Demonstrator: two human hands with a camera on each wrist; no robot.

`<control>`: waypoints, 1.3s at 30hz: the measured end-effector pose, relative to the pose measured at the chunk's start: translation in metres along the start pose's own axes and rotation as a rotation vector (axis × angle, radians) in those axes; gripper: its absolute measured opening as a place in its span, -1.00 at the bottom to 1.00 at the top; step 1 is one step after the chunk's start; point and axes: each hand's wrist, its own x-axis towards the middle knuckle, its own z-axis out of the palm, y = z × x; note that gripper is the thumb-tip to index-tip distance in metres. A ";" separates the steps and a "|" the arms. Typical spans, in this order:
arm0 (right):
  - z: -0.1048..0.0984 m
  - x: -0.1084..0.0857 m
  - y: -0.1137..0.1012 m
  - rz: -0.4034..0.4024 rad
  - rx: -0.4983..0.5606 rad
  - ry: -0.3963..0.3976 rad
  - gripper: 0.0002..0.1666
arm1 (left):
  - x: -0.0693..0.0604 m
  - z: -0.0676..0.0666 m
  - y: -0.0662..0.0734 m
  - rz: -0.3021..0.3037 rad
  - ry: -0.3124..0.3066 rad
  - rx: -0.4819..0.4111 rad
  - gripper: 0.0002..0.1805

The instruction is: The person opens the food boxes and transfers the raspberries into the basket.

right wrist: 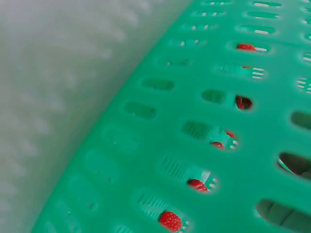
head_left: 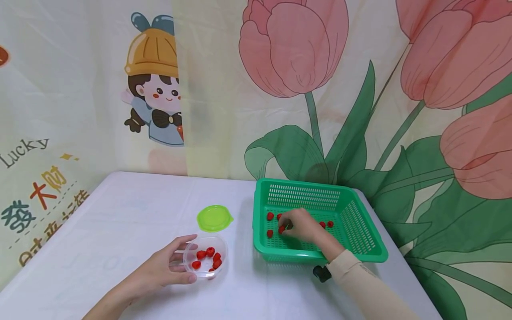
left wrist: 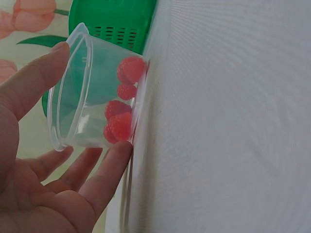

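A white cloth-covered table (head_left: 132,213) fronts a tulip-printed fabric backdrop (head_left: 216,89). At left, the left hand (head_left: 166,266) curls round a clear plastic cup (head_left: 226,254) of red raspberries (head_left: 210,252); the right hand (head_left: 302,226) bends over more in a green plastic basket (head_left: 288,255), right, its pinch unclear.

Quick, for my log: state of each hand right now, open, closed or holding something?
Left hand: holding the clear cup.
Right hand: at a raspberry inside the green basket; whether it's pinched cannot be told.
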 end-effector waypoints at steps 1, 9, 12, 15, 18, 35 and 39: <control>0.001 0.000 0.000 -0.001 0.002 -0.005 -0.85 | 0.000 0.000 -0.001 -0.001 0.001 0.001 0.07; 0.004 0.001 -0.001 -0.013 -0.006 -0.031 -0.83 | 0.001 -0.001 -0.002 -0.008 0.006 0.016 0.08; 0.004 0.002 -0.003 -0.009 -0.006 -0.045 -0.83 | 0.001 -0.001 -0.001 -0.008 0.006 0.019 0.08; 0.004 0.001 -0.003 -0.002 -0.004 -0.056 -0.83 | 0.001 -0.001 0.000 -0.008 0.007 0.024 0.08; 0.004 0.001 -0.002 -0.003 0.001 -0.062 -0.82 | 0.001 -0.001 0.001 -0.012 0.009 0.025 0.08; -0.021 0.001 -0.041 -0.071 0.016 0.073 -0.72 | 0.001 0.001 0.003 -0.025 0.013 0.022 0.09; -0.025 0.004 -0.066 -0.139 0.037 0.055 -0.71 | 0.001 0.001 0.002 -0.021 0.013 0.022 0.09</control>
